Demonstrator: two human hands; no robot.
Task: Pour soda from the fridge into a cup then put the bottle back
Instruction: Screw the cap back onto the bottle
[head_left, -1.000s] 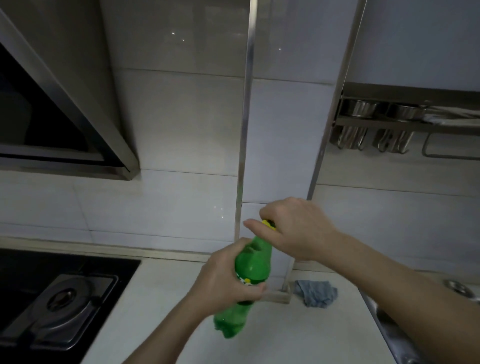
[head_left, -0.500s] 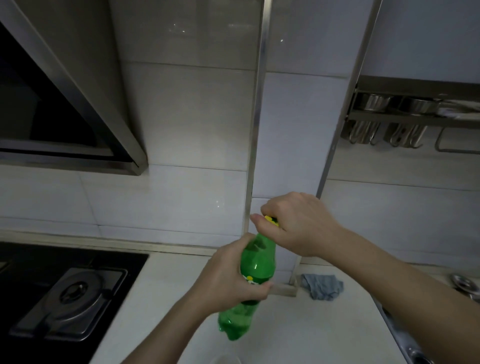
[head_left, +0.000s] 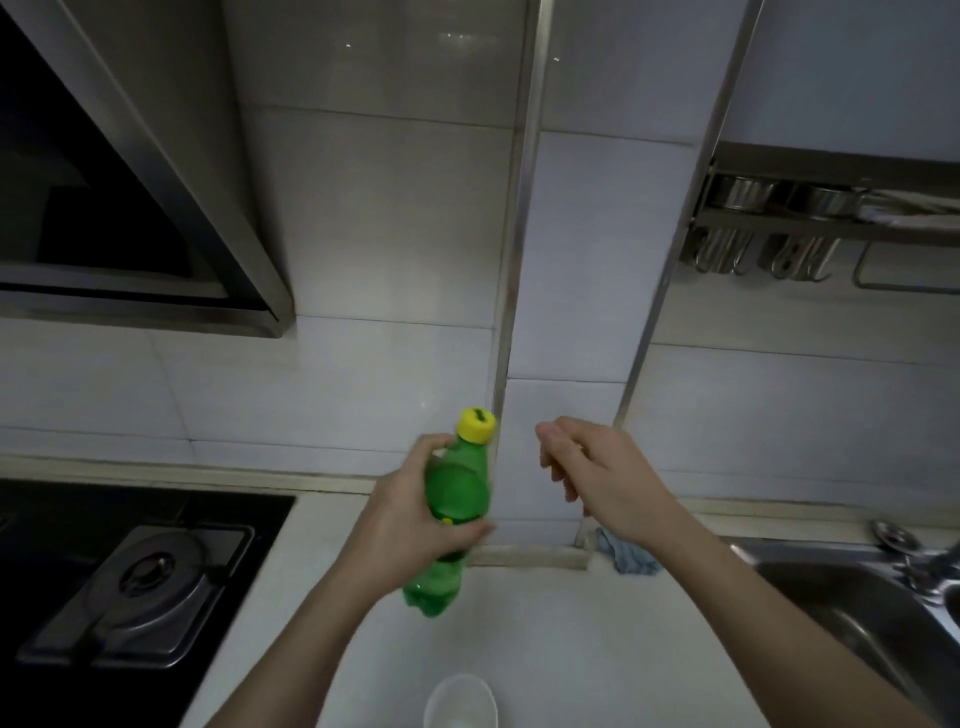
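Note:
My left hand (head_left: 415, 514) grips a green soda bottle (head_left: 457, 488) around its middle and holds it upright above the white counter (head_left: 597, 639). A yellow cap (head_left: 476, 425) sits on the bottle's neck. My right hand (head_left: 597, 473) hovers a short way right of the cap, fingers loosely curled, holding nothing that I can see. A clear plastic cup (head_left: 460, 701) stands on the counter at the bottom edge of the view, below the bottle.
A black gas hob (head_left: 145, 582) lies to the left under a range hood (head_left: 130, 208). A steel sink (head_left: 857, 613) with a tap is at the right. A blue cloth (head_left: 631, 558) lies by the wall. A utensil rack (head_left: 810, 223) hangs at upper right.
My right hand has let go of the yellow cap and moved off to the right, leaving the cap uncovered. The view has tilted down, bringing the cup and sink into sight.

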